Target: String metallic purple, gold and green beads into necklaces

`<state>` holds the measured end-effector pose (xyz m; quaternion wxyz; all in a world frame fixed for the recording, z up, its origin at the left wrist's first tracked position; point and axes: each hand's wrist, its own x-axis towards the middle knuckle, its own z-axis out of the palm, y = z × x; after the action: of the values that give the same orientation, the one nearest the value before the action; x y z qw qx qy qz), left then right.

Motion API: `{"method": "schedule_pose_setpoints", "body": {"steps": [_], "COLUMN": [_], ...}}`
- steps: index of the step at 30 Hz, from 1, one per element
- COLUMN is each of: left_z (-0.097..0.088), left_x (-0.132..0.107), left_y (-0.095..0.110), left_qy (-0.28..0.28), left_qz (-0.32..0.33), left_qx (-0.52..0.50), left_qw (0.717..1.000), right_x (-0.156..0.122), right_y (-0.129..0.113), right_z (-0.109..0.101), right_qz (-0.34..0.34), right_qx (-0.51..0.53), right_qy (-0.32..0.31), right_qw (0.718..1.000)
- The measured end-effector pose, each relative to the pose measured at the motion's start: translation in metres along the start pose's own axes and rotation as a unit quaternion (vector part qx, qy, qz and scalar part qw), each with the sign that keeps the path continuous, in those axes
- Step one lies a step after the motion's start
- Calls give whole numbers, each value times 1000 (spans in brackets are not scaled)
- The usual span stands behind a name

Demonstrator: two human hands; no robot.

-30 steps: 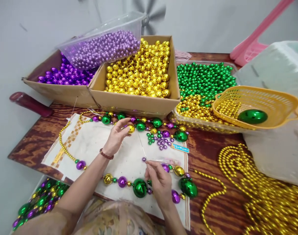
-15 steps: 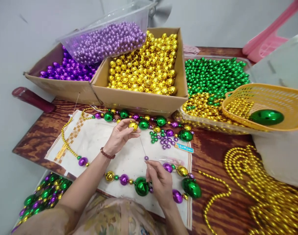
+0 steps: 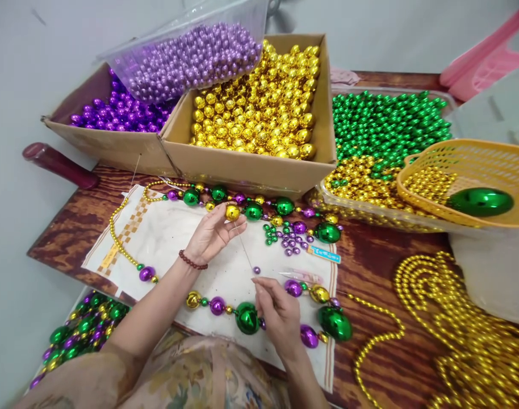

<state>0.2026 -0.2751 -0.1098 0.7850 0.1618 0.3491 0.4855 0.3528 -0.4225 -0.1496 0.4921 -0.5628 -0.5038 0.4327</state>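
Observation:
My left hand (image 3: 212, 236) pinches a gold bead (image 3: 232, 212) between thumb and fingertips above a white cloth (image 3: 170, 244). A thin needle (image 3: 243, 250) slants from that bead down to my right hand (image 3: 277, 317), which pinches the needle's lower end. A small purple bead (image 3: 256, 270) sits on the needle just above my right fingers. A strand of large green, purple and gold beads (image 3: 246, 317) curves across the cloth under my right hand. Loose small green and purple beads (image 3: 285, 240) lie to the right of my left hand.
Cardboard boxes hold gold beads (image 3: 259, 108) and purple beads (image 3: 114, 111); a clear tub of lilac beads (image 3: 191, 57) rests on them. A clear tray (image 3: 383, 122) holds green and gold beads, with a yellow basket (image 3: 468, 167) on it. Gold strands (image 3: 468, 335) are piled right.
My left hand has lifted the gold bead slightly up and right along the needle. The camera view has tilted down a little. My right hand stays in place.

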Motion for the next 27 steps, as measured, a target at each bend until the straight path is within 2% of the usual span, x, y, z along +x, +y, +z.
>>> {"method": "schedule_pose_setpoints", "body": {"steps": [15, 27], "left_z": [2, 13], "left_x": [0, -24], "left_y": [-1, -14], "left_qy": [4, -58], "left_qz": [7, 25], "left_qx": [14, 99], "left_qw": [1000, 993], "right_x": [1, 9], "right_y": [5, 11], "right_z": [4, 15], "right_qz": [1, 19], "right_qx": [-5, 3], "right_qy": [2, 25], "right_qw": [1000, 999]}}
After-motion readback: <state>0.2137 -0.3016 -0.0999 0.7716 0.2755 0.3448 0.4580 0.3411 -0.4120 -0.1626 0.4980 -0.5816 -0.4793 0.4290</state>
